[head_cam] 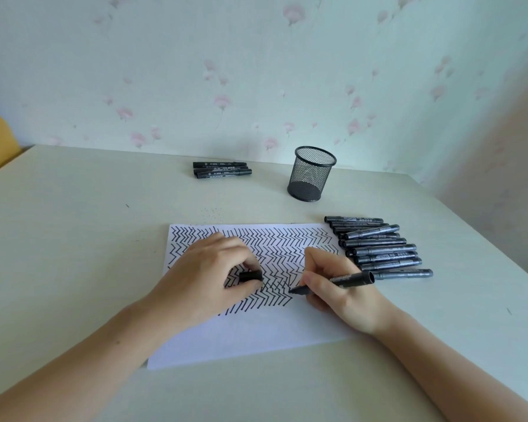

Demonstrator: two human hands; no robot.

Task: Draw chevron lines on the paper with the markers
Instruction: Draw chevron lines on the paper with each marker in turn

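Observation:
A white sheet of paper [250, 333] lies on the table, its upper part filled with rows of black chevron lines [281, 245]. My right hand [333, 287] grips an uncapped black marker [348, 280], whose tip touches the paper at the right end of the lowest chevron row. My left hand [208, 278] rests on the paper and pinches the marker's black cap [250, 276] between thumb and fingers.
Several black markers [378, 248] lie in a row just right of the paper. Three more markers [223, 169] sit at the back of the table, left of a black mesh pen cup [310, 175]. A flowered wall stands behind the pale table [73, 239].

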